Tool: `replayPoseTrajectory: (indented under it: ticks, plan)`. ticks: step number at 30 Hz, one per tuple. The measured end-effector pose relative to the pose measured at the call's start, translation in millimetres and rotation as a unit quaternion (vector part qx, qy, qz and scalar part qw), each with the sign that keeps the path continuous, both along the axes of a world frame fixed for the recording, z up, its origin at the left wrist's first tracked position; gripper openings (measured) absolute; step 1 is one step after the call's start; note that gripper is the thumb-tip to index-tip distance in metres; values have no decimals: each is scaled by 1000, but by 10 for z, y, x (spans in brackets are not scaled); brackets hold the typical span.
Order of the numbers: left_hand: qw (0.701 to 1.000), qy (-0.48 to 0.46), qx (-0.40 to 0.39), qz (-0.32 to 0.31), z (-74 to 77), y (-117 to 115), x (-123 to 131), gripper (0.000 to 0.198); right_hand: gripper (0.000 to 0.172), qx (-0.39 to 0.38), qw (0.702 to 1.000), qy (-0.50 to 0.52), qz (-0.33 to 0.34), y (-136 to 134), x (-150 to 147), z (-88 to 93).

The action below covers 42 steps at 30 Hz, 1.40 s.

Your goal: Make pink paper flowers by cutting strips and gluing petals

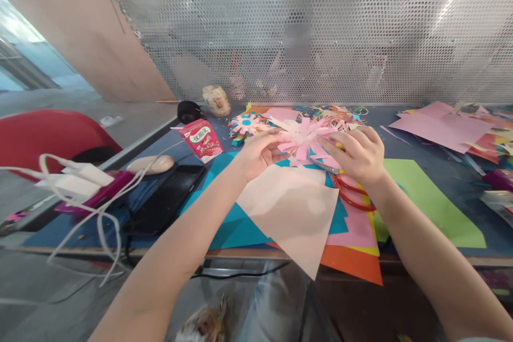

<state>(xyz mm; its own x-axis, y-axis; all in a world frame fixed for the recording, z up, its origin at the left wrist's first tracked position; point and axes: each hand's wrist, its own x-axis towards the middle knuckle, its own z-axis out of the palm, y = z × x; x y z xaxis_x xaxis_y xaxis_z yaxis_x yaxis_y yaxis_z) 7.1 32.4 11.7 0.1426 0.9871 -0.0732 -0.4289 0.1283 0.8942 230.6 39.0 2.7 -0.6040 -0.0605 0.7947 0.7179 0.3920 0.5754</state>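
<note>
Between my two hands is a pink and white paper flower (pixel 303 133) with fringed petals spread outward. My left hand (pixel 258 152) pinches its left edge, thumb and fingers together. On the other side, my right hand (pixel 356 154) has its curled fingers at the flower's right petals. Red-handled scissors (pixel 355 200) lie below my right hand, their blades partly under the flower. A pale cream sheet of paper (pixel 292 203) lies beneath, one corner hanging over the table's front edge. Blue paper (pixel 236 224) and several other coloured sheets are stacked under it.
To the left stand a pink drink carton (pixel 201 140), a black phone (pixel 166 200) and a power strip with white cables (pixel 96 189). A finished-looking paper flower (pixel 246 124) and paper scraps (pixel 336 116) lie behind. Green paper (pixel 433 200) and pink sheets (pixel 443 125) are right. A perforated metal panel (pixel 320 26) closes the back.
</note>
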Motion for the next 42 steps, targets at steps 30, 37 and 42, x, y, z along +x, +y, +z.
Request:
replayPoseTrajectory:
  ticks: [30,37,42]
  plan:
    - [919,241,259,175,-67,4,-70,16,14,-627,629,381,255,141,-226,-211]
    - [868,324,321,196,-56,-16,-62,11,13,-624,639,376,245,182,-205,-254]
    - [904,274,286,162,-92,30,-68,14,14,-635,620,393,243,189,-216,-238]
